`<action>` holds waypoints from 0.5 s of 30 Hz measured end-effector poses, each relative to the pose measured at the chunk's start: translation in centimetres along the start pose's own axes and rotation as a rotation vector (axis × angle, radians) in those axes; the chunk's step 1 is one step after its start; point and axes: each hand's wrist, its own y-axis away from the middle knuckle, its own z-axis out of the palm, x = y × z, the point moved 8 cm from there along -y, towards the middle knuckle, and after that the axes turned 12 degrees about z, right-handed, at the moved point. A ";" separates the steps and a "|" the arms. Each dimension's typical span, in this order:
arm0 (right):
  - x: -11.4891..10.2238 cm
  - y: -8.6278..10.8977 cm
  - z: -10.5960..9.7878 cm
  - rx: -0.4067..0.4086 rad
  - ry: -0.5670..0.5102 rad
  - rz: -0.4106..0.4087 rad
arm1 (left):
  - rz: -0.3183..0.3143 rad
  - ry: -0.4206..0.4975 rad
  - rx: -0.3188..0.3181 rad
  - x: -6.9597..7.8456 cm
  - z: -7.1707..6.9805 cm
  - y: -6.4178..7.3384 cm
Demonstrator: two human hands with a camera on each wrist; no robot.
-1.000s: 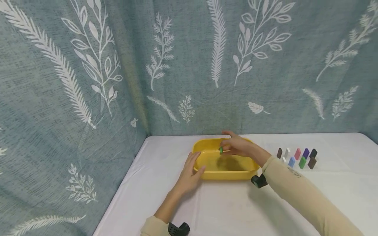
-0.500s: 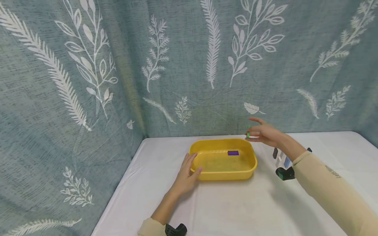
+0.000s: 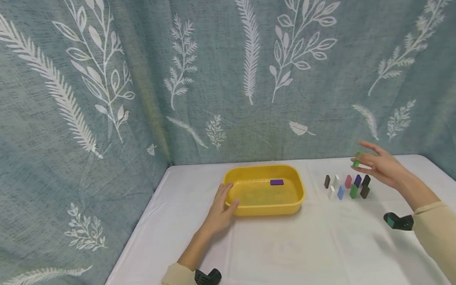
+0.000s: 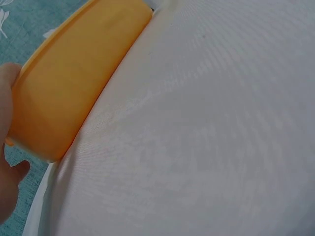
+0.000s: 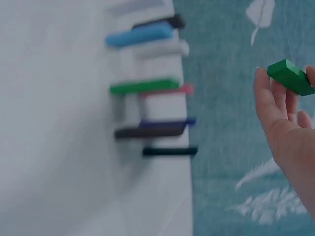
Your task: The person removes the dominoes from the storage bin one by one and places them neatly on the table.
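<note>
My right hand (image 3: 382, 168) pinches a green domino-like block (image 3: 356, 159) above the right part of the table, beyond a group of standing blocks. In the right wrist view, the same green block (image 5: 290, 77) sits between thumb and fingertips. My left hand (image 3: 218, 211) rests on the left end of a yellow plastic basin (image 3: 263, 210), fingers along the rim and thumb near the front corner. Inside the basin a purple block (image 3: 276, 182) lies flat. In the left wrist view, the basin's outer wall (image 4: 78, 78) shows beside the thumb, which stands apart from it.
Two rows of upright blocks stand right of the basin, among them a green (image 3: 354, 191), a light blue (image 3: 341, 192), a pink (image 3: 348, 181) and a purple one (image 3: 358, 181). A patterned blue-green curtain (image 3: 228, 79) hangs behind the white table (image 3: 278, 249).
My right hand has lifted the green block out of the basin and carried it right, past the standing blocks. The purple block in the basin has come into view. The left hand stays on the basin.
</note>
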 end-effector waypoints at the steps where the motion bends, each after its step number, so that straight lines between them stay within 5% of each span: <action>1: 0.4 0.4 -0.9 0.013 0.000 -0.011 | -0.002 0.000 -0.001 0.0 0.0 0.0; 8: 3.3 2.6 -5.7 0.072 -0.001 -0.057 | 0.012 0.008 0.003 0.2 -0.1 -0.1; 15: 6.1 3.5 -7.3 0.055 -0.009 -0.055 | 0.023 0.007 0.011 0.1 -0.1 -0.1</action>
